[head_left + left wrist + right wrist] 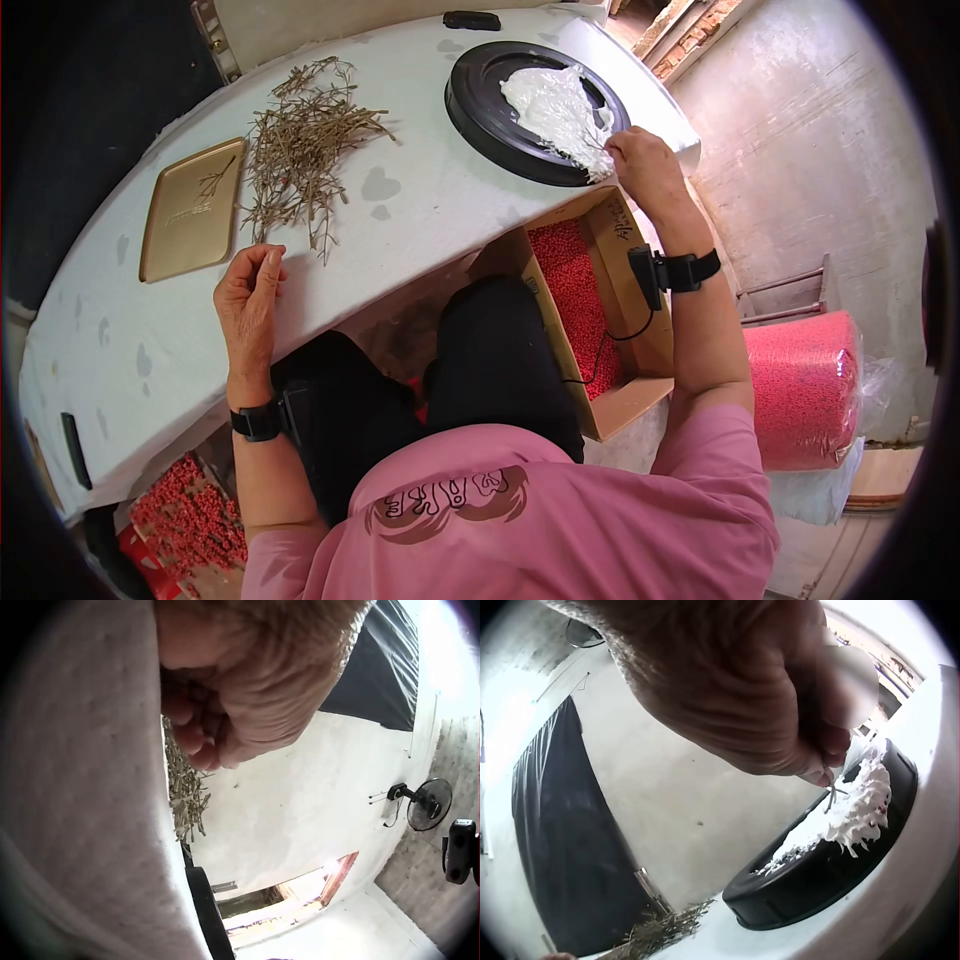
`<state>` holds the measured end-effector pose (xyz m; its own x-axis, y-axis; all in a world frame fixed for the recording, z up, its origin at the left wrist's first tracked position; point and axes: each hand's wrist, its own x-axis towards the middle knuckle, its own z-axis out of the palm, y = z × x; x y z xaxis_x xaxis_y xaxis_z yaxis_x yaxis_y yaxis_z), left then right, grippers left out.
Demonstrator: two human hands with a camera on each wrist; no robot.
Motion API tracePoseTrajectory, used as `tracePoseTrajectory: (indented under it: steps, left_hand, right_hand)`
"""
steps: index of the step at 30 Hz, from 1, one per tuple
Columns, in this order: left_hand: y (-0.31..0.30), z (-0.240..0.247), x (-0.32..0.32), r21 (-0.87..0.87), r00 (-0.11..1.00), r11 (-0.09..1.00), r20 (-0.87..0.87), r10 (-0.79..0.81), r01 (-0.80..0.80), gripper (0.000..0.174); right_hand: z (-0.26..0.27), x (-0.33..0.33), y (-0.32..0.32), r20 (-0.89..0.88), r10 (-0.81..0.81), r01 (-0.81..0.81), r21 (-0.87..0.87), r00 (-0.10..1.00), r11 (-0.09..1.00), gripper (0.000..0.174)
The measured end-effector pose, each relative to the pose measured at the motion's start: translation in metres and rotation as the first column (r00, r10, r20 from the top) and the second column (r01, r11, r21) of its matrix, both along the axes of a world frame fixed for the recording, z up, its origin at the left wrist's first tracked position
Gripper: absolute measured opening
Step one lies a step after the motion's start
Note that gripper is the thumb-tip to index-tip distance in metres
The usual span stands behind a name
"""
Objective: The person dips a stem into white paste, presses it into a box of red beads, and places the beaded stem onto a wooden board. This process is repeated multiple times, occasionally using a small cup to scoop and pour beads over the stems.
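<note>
My right hand (648, 172) pinches a thin branched twig (832, 798) between thumb and fingers, at the near right edge of the black round lid (480, 135). The twig's prongs overlap a mound of thick white paste (552, 105) spread on the lid. In the right wrist view a few red specks show in the paste. My left hand (250, 292) rests near the table's front edge, its fingers loosely curled, with nothing plainly held in them. Just beyond its fingertips lies a heap of dry brown twigs (305, 150).
Left of the heap lies a gold tray (190, 235) with a branched twig on it. Below the table edge stands a cardboard box (640, 290) of red beads (570, 275). A bag of red beads (800, 390) is at the right; more red beads (185, 510) sit low left.
</note>
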<state>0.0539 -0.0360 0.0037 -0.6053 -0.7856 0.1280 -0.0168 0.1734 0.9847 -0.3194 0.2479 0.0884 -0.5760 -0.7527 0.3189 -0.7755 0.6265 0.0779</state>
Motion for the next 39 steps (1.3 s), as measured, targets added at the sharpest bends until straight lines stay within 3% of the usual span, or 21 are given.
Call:
tracePoseTrajectory:
  steps: [7,8,11,15,17,23,28,31,35,39]
  left_hand:
    - [-0.001,-0.004,0.001,-0.006,1.0,1.0,-0.001,0.001,-0.001,0.017]
    - [-0.001,-0.005,0.001,-0.014,1.0,1.0,0.0,0.0,0.0,0.017]
    - [-0.001,-0.004,0.0,-0.035,1.0,0.999,0.005,-0.001,0.001,0.017]
    - [-0.002,-0.007,0.0,-0.026,1.0,1.0,0.02,0.004,-0.004,0.017]
    - [-0.002,-0.006,0.0,-0.009,1.0,1.0,0.022,0.004,-0.004,0.017]
    - [-0.003,-0.006,0.001,-0.021,1.0,1.0,0.012,0.005,-0.005,0.017]
    - [-0.003,-0.007,0.001,-0.011,1.0,1.0,0.006,-0.002,0.002,0.016]
    - [-0.001,-0.006,0.002,-0.007,1.0,1.0,0.017,0.006,-0.006,0.016]
    - [0.0,-0.005,0.001,-0.018,1.0,1.0,0.014,0.011,-0.01,0.015]
    - [-0.003,-0.008,0.002,-0.013,1.0,1.0,-0.004,0.001,-0.001,0.013]
  right_hand:
    - [0.022,0.014,0.047,0.141,-0.098,0.1,-0.003,0.985,0.995,0.018]
    - [0.015,0.002,0.059,0.074,-0.088,0.092,-0.05,0.993,0.995,0.018]
    - [0.024,0.0,0.069,0.099,-0.08,0.097,-0.184,0.992,0.978,0.018]
    - [0.023,0.004,0.035,-0.074,0.029,-0.059,-0.449,0.997,0.891,0.013]
    - [0.007,-0.002,0.014,-0.14,0.139,-0.191,-0.493,0.98,0.849,0.01]
    - [-0.013,0.001,0.009,-0.053,0.094,-0.1,-0.131,0.994,0.986,0.015]
    - [0.018,0.021,0.037,0.033,-0.035,0.033,0.046,0.999,0.998,0.016]
    - [0.025,0.015,0.051,0.005,-0.059,0.059,0.019,0.998,0.998,0.016]
    - [0.035,0.01,0.031,-0.101,-0.032,0.006,-0.25,0.994,0.968,0.014]
    - [0.016,-0.004,-0.017,-0.26,0.092,-0.204,-0.445,0.961,0.872,0.014]
